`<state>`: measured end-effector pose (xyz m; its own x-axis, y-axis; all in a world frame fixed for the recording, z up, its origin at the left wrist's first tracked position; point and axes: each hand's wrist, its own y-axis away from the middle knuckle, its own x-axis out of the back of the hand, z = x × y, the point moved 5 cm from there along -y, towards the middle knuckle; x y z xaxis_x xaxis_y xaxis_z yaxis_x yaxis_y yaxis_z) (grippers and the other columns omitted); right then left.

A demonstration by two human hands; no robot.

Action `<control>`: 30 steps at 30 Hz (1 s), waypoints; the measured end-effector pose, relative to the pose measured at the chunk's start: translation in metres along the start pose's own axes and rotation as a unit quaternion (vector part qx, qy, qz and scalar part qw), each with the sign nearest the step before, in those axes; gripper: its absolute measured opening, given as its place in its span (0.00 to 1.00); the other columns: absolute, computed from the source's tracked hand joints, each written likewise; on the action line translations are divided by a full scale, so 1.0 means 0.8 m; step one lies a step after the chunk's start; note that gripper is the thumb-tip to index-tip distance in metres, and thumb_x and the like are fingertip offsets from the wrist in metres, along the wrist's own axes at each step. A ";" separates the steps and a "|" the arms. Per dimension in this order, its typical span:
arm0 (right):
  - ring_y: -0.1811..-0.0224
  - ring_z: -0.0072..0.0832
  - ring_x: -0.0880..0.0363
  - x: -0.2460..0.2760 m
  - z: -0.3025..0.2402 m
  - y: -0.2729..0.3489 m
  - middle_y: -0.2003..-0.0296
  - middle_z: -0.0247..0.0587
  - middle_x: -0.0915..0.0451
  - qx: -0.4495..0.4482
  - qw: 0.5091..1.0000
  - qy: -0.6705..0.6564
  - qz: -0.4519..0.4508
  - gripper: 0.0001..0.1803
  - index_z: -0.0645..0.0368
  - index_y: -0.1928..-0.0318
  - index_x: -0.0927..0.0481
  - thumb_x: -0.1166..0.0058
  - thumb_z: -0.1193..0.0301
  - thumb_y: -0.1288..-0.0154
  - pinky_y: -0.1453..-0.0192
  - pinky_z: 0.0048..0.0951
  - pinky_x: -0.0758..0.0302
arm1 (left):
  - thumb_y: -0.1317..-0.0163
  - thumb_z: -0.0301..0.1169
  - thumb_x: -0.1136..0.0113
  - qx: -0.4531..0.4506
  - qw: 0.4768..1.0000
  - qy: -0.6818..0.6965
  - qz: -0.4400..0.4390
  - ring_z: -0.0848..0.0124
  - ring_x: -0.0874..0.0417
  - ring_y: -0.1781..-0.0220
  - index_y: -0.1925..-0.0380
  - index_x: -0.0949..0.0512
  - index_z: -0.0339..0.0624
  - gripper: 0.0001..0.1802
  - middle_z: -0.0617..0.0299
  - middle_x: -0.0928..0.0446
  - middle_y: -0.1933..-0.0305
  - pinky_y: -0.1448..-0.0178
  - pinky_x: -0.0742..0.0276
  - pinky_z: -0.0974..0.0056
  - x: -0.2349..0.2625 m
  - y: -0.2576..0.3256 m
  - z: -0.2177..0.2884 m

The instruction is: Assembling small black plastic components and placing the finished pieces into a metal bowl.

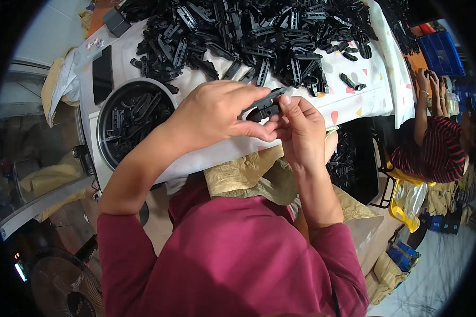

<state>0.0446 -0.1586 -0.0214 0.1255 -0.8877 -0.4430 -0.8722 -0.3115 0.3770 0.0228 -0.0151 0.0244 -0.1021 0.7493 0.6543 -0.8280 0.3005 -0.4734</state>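
Just above the frame's centre, the left hand (217,108) and right hand (304,126) are pinching a slim black plastic part (269,110), probably light and stiff, likely best gripped by its ends.

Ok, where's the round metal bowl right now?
In the head view, the round metal bowl sits at left, beside the left forearm and just below the flat black panel.
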 end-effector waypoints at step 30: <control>0.66 0.27 0.22 0.120 -0.025 -0.039 0.58 0.45 0.22 0.208 0.778 0.569 0.167 0.20 0.63 0.52 0.26 0.40 0.73 0.47 0.63 0.26 0.25 | 0.52 0.26 0.43 0.283 0.958 -0.046 -0.012 0.52 0.24 0.59 0.60 0.29 0.38 0.16 0.50 0.24 0.60 0.54 0.28 0.57 -0.025 0.008 -0.110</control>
<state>0.0932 -0.2411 -0.0595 -0.0102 -0.6937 0.7202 -0.9939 -0.0723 -0.0836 0.0676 0.0240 -0.0436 -0.1059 0.6828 0.7228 -0.9944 -0.0710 -0.0786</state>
